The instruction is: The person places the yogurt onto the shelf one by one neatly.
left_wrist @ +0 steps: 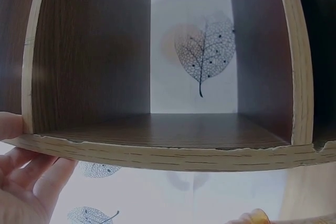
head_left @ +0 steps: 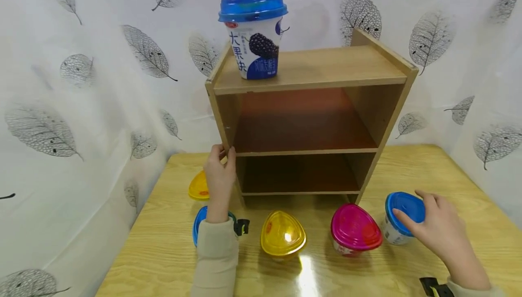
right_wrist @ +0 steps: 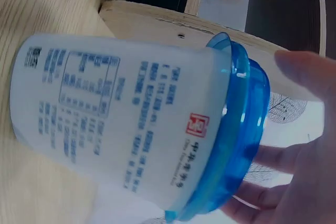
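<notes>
My left hand (head_left: pixel 220 177) grips the left side panel of a small wooden shelf (head_left: pixel 310 84); in the left wrist view the thumb lies on one side of the panel's edge and the fingers (left_wrist: pixel 44 174) on the other. At the right, my right hand (head_left: pixel 442 224) is over a yogurt cup with a blue lid (head_left: pixel 408 208). The right wrist view shows this white, printed cup (right_wrist: pixel 115 114) standing on the table, with fingers (right_wrist: pixel 278 158) right at the lid's rim and the thumb spread apart from it.
Another blue-lidded yogurt cup (head_left: pixel 254 38) stands on the shelf's top board. In front of the shelf are a yellow-lidded cup (head_left: pixel 283 236) and a pink-lidded cup (head_left: pixel 355 229). A blue lid (head_left: pixel 200 224) and a yellow lid (head_left: pixel 199 186) show behind the left arm. Leaf-printed sheeting (head_left: pixel 102 106) surrounds the table.
</notes>
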The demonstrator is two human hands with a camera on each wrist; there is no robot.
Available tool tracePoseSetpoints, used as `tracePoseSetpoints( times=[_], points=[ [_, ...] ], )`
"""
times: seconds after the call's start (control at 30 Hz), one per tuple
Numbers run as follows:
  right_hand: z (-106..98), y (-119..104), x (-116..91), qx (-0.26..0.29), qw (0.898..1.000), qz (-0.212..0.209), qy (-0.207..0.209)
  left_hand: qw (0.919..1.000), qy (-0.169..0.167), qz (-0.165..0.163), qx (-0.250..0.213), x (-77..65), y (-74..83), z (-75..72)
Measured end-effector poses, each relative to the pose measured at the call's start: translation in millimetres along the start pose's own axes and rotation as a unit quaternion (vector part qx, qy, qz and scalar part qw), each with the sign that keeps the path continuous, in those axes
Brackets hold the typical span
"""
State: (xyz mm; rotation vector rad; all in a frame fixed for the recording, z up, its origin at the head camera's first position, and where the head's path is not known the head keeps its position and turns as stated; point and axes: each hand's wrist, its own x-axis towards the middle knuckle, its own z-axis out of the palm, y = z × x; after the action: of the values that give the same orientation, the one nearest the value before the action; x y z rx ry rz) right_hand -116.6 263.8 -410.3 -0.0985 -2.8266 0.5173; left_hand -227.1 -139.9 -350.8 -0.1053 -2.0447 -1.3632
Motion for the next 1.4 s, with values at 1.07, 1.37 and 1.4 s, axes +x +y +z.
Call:
tracePoseSetpoints(
  times=[1.07, 1.37, 1.4],
  points=[
    [1, -2, -1, -0.027, 0.999, 0.006, 0.036, 0.9999, -0.002, -0.012, -0.009, 2.2, 3.1, -1.3],
    [2, 6, -2, 0.02, 1.0, -0.011, 0.0, 0.9999, -0.002, -0.009, -0.009, -0.2, 2.0, -1.1],
    [3, 8, -2, 0.033, 0.999, -0.018, -0.005, 0.9999, -0.002, -0.011, -0.008, -0.5, 2.0, -1.2]
  ],
)
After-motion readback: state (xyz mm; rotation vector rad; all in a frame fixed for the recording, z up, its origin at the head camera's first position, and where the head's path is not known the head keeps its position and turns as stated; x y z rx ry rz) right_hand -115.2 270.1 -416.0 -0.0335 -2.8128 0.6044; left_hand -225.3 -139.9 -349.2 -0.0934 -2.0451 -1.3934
